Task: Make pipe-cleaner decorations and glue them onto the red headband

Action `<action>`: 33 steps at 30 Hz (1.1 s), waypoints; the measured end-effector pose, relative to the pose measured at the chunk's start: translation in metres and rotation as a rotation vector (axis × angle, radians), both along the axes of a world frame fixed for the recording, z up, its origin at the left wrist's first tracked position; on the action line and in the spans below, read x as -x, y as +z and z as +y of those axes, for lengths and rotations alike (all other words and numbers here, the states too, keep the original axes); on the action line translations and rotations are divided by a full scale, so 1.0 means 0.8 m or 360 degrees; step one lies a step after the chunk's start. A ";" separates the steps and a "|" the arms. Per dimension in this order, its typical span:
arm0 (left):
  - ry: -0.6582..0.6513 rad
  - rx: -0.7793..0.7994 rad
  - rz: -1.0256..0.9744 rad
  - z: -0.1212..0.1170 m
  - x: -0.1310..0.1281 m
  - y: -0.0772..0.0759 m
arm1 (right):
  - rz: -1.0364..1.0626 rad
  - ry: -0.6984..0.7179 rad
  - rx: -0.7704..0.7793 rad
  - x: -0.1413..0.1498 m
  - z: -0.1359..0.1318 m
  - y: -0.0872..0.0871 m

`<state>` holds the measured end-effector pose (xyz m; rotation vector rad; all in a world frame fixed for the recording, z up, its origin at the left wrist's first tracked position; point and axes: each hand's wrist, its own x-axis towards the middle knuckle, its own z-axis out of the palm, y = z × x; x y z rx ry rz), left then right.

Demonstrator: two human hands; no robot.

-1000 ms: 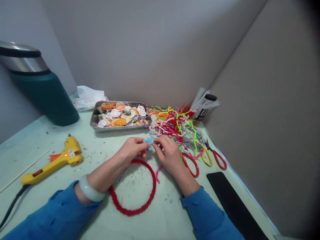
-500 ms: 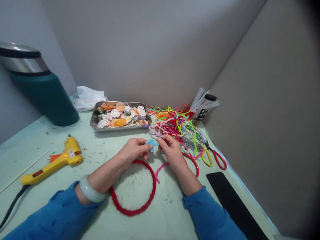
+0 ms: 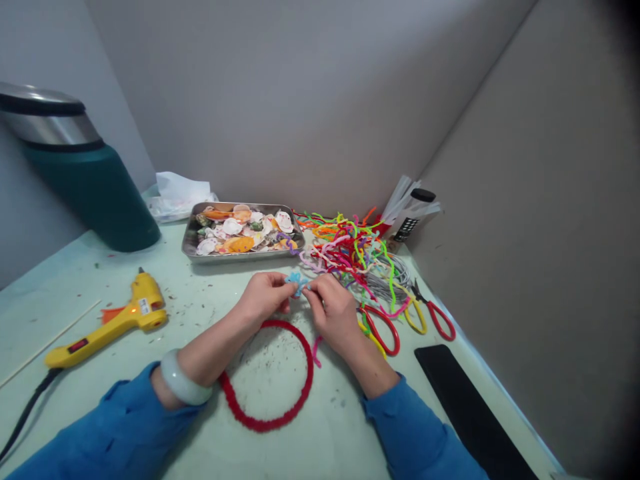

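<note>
Between my two hands is a small light-blue flower shape of bent pipe cleaner. My left hand pinches its left side between thumb and forefinger. On the other side, my right hand has thumb and fingertips closed at the flower's right end. Below them a red fuzzy ring lies flat, its upper left part hidden by my left forearm. A short pink pipe cleaner sticks out beside my right wrist. Red-handled scissors lie just right of that wrist, partly covered.
A steel tray of shells stands at the back, with tangled colourful pipe cleaners to its right. A yellow glue gun and a green bottle are at left. More scissors and a black strip lie at right.
My right hand drew a little to the right, away from the flower, then came back against it. My left hand kept its pinch. The view shifted very slightly.
</note>
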<state>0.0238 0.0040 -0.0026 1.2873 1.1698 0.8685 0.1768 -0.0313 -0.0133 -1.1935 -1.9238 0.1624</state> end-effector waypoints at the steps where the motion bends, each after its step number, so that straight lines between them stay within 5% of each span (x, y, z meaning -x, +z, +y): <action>1: -0.0017 -0.0092 0.0135 -0.002 -0.001 0.000 | -0.0048 -0.0022 -0.0012 0.001 0.000 -0.001; 6: -0.0022 -0.0890 0.0743 -0.013 -0.003 0.001 | -0.0094 -0.0122 0.0018 0.006 -0.001 -0.003; 8: -0.0024 -0.0976 0.0755 -0.014 -0.003 0.001 | -0.0027 -0.0130 0.0043 0.009 -0.002 -0.002; 15: -0.0159 -0.0060 -0.0032 -0.005 -0.004 0.007 | 0.0520 -0.0114 0.0097 0.004 0.000 0.012; 21: -0.0226 0.0050 -0.0210 -0.006 -0.002 0.012 | 0.0843 0.0124 0.0528 -0.001 0.009 0.002; 33: -0.0214 0.0035 -0.0186 -0.006 -0.003 0.009 | 0.1145 0.0141 0.0807 0.003 0.012 0.006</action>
